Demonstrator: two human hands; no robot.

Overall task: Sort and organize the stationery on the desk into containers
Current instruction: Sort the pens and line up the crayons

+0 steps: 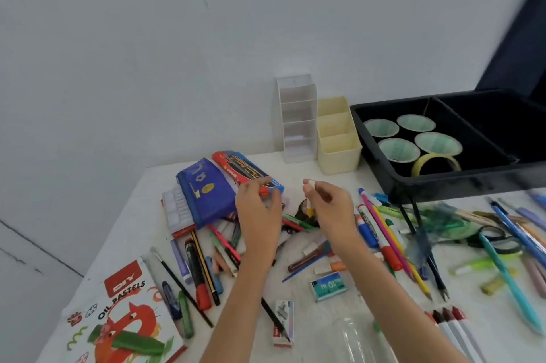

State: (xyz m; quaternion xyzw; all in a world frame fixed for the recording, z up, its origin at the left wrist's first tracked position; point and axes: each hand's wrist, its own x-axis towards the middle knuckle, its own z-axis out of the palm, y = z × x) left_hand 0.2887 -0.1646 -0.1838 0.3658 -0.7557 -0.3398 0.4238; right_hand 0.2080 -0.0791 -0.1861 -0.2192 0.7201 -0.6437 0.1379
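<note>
While the right hand (328,209) pinches a pastel stick (309,200) between thumb and fingertips, the stick hangs roughly upright above the desk (298,167), left of the black tray (443,182) and level with its near corner. The stick is short, wrapped in pale paper, with a yellow lower end.

The left hand (258,209), farther left of the tray, has its fingers curled at the near end of a red pencil box (242,166); whether they grip it cannot be told.

A cream three-compartment holder (339,153) stands just beside the tray's left wall, with a clear drawer unit (297,126) beyond it. A bare strip of desk lies between the holder and the red box.

Pens and markers crowd the desk below the tray's near rim. An oil pastels box (124,318) lies at the desk's left edge, well apart from the tray.
</note>
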